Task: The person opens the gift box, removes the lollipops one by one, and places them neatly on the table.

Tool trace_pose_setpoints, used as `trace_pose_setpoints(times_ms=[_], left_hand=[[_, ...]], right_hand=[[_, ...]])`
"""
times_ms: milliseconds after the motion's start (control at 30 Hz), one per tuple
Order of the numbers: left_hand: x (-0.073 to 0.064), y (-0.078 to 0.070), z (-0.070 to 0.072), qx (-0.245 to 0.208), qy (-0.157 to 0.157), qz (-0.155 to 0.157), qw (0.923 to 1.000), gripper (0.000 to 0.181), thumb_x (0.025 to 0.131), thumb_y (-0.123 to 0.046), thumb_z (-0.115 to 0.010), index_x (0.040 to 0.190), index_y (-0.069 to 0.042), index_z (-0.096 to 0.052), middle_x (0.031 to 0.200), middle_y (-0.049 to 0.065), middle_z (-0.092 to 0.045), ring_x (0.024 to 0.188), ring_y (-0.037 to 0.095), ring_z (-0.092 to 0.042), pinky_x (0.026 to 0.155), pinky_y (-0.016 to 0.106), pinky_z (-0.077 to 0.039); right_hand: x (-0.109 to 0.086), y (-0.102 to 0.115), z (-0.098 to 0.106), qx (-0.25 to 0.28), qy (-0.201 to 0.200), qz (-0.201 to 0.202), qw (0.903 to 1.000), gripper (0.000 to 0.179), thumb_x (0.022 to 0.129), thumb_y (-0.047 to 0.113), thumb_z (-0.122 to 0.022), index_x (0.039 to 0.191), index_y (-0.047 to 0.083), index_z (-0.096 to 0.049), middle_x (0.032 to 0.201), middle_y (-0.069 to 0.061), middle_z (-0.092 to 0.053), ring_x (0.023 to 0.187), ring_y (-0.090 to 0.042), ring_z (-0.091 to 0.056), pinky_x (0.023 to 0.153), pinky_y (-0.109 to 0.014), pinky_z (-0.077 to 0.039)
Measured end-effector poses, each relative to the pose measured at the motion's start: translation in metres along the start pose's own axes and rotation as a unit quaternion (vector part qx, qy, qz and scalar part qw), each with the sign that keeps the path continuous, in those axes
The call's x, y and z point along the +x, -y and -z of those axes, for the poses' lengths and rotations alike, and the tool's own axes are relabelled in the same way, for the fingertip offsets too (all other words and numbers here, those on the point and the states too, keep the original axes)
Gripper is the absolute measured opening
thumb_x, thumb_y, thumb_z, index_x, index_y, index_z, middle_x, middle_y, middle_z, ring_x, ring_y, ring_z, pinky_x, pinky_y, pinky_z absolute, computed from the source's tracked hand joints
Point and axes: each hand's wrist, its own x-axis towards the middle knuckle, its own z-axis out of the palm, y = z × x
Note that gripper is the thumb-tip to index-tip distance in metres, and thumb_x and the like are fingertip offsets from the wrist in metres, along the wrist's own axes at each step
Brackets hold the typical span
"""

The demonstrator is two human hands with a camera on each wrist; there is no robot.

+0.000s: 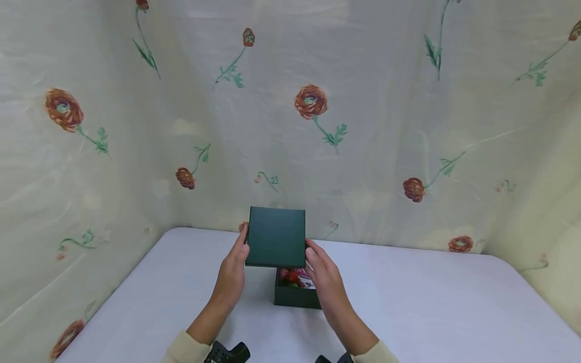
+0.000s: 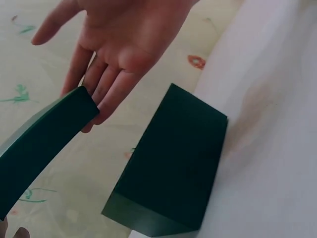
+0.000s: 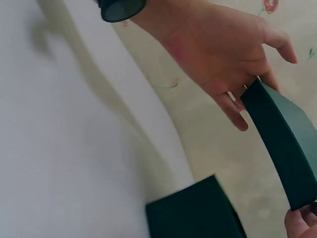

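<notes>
A dark green square lid is held up between both hands, its flat top tilted toward the head view. My left hand lies along its left side, fingers fairly straight against the lid's wall with the thumb off it in the left wrist view. On the opposite side my right hand presses with extended fingers, its thumb likewise free in the right wrist view. Below stands a matching dark green box, uncovered, with colourful red, pink and green contents. The lid and right hand hide part of it.
The box stands on a white-covered table with rounded far corners. Behind and at both sides hangs a pale curtain printed with red-brown flowers. Dark wrist-worn devices sit by the cream sleeves.
</notes>
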Motion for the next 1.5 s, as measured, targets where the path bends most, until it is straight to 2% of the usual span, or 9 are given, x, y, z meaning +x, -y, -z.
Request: trace_pose_setpoints(times_ms=[233, 567, 933, 1033, 1233, 1500], left_hand=[[0.006, -0.002, 0.016, -0.034, -0.025, -0.012, 0.9991, 0.054, 0.105, -0.038, -0.022, 0.155, -0.018, -0.018, 0.159, 0.003, -0.021, 0.146, 0.022, -0.018, 0.117, 0.054, -0.014], [0.01, -0.006, 0.036, -0.015, -0.058, -0.014, 0.9981, 0.055, 0.105, -0.04, -0.02, 0.154, -0.016, -0.021, 0.159, 0.003, -0.023, 0.145, 0.022, -0.019, 0.117, 0.054, -0.013], [0.011, -0.007, 0.041, 0.009, -0.09, 0.021, 0.9957, 0.055, 0.104, -0.041, -0.022, 0.153, -0.015, -0.024, 0.158, 0.003, -0.024, 0.145, 0.026, -0.019, 0.115, 0.059, -0.016], [0.01, -0.005, 0.043, 0.009, -0.1, 0.028, 0.9945, 0.056, 0.104, -0.042, -0.022, 0.152, -0.013, -0.027, 0.157, 0.005, -0.028, 0.144, 0.027, -0.024, 0.114, 0.058, -0.019], [0.01, -0.001, 0.044, -0.003, -0.116, 0.04, 0.9925, 0.056, 0.104, -0.043, -0.021, 0.149, -0.011, -0.034, 0.153, 0.005, -0.036, 0.139, 0.025, -0.034, 0.114, 0.048, -0.029], [0.01, 0.015, 0.05, -0.018, -0.129, 0.07, 0.989, 0.054, 0.105, -0.038, -0.022, 0.145, -0.004, -0.038, 0.15, 0.014, -0.039, 0.139, 0.028, -0.035, 0.113, 0.045, -0.031]], right_hand=[[0.015, 0.007, -0.017, 0.009, 0.024, 0.008, 0.9996, 0.067, 0.1, 0.05, -0.041, 0.15, 0.006, -0.031, 0.154, -0.009, -0.032, 0.14, -0.029, -0.033, 0.11, -0.047, -0.033], [0.026, 0.011, -0.037, 0.019, 0.038, -0.004, 0.9991, 0.071, 0.098, 0.055, -0.041, 0.149, 0.006, -0.034, 0.153, -0.01, -0.034, 0.14, -0.031, -0.031, 0.11, -0.05, -0.033], [0.032, 0.008, -0.046, 0.011, 0.026, -0.031, 0.9991, 0.076, 0.094, 0.062, -0.041, 0.149, 0.01, -0.034, 0.153, -0.011, -0.033, 0.138, -0.033, -0.034, 0.111, -0.05, -0.032], [0.033, 0.006, -0.048, 0.024, 0.026, -0.026, 0.999, 0.074, 0.096, 0.059, -0.042, 0.147, 0.006, -0.036, 0.15, -0.013, -0.038, 0.137, -0.033, -0.037, 0.11, -0.047, -0.035], [0.037, 0.001, -0.052, 0.065, 0.039, -0.02, 0.997, 0.068, 0.099, 0.051, -0.042, 0.143, 0.0, -0.039, 0.146, -0.017, -0.042, 0.136, -0.033, -0.039, 0.109, -0.042, -0.037], [0.044, -0.006, -0.062, 0.076, 0.045, -0.047, 0.995, 0.066, 0.102, 0.045, -0.041, 0.144, -0.005, -0.036, 0.148, -0.022, -0.038, 0.138, -0.034, -0.035, 0.111, -0.044, -0.033]])
